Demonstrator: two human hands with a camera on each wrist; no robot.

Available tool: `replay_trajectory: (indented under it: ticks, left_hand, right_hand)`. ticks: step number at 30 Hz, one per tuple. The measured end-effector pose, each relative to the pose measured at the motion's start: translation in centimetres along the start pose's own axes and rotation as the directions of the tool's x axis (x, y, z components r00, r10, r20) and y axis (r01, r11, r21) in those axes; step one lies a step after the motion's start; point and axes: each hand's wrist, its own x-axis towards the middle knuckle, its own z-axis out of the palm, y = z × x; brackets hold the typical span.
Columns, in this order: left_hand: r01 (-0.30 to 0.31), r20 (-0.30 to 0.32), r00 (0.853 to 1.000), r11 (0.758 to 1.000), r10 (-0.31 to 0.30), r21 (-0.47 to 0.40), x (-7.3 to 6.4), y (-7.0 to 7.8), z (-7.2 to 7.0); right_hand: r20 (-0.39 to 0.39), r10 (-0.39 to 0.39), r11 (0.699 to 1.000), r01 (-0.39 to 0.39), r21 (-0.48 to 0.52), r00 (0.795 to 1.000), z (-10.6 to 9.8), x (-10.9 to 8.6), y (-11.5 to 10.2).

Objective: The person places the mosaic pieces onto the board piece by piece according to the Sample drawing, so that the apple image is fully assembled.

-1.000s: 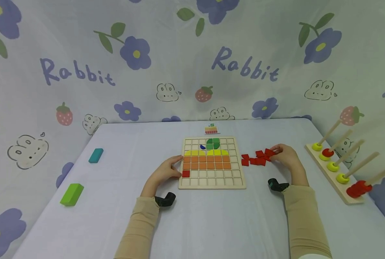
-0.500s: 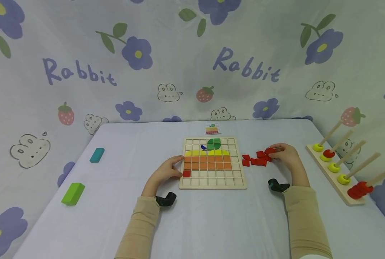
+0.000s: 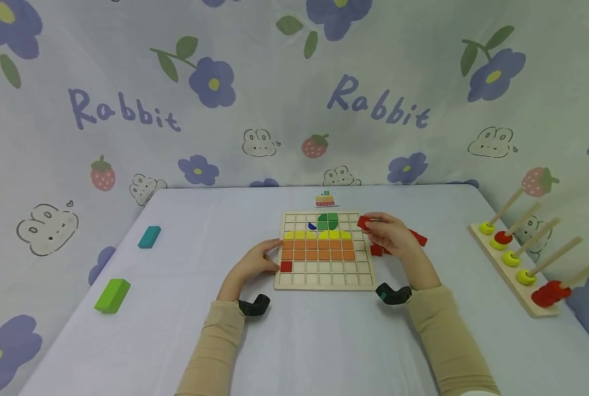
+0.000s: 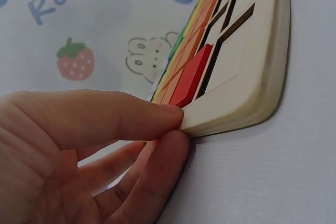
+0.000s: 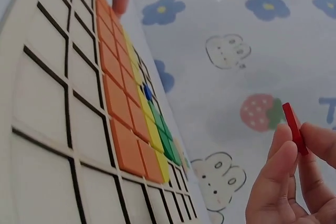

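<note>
A wooden grid board (image 3: 324, 280) lies on the table with coloured tiles set in it: orange squares (image 3: 318, 249), yellow pieces, green pieces and a small blue one. One red square tile (image 3: 286, 267) sits at the lower left. My left hand (image 3: 252, 262) holds the board's left edge, its fingertips right at the rim beside that tile. Between thumb and fingers my right hand (image 3: 392, 235) pinches another red square tile (image 5: 295, 129), raised over the board's upper right edge. More loose red tiles (image 3: 376, 250) lie right of the board, partly hidden by this hand.
A small picture card (image 3: 326, 198) lies behind the board. At the right stands a wooden peg stand (image 3: 514, 269) with yellow and red beads. A teal block (image 3: 149, 237) and a green block (image 3: 112, 296) lie at the left.
My right hand has lifted a red tile from the loose pile and moved left with it to the board's edge. The left hand has stayed at the board.
</note>
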Motion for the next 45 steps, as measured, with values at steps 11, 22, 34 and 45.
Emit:
replay_trajectory:
  ticks: [11, 22, 34, 45]
  left_hand:
    - [-0.009, -0.002, 1.0, 1.0, 0.009, 0.012, 0.0, 0.0, -0.1]
    - [-0.012, 0.01, 1.0, 1.0, 0.012, 0.022, 0.0, -0.1, -0.3]
    - [-0.03, 0.01, 0.999, 0.999, 0.03, 0.022, 0.1, -0.1, -0.1]
    - [-0.029, 0.009, 1.0, 1.0, 0.029, 0.004, 0.2, -0.4, -0.1]
  right_hand:
    - [-0.002, 0.087, 0.973, -0.086, -0.213, 0.996, 4.4, 0.8, 2.4]
    - [0.011, 0.133, 0.909, -0.118, -0.401, 0.991, 10.9, 1.5, 6.8]
    - [0.06, -0.154, 0.578, 0.14, -0.804, 0.986, 12.3, 1.6, 8.1]
    - [0.05, -0.175, 0.553, 0.14, -0.821, 0.983, 11.5, 1.4, 7.3]
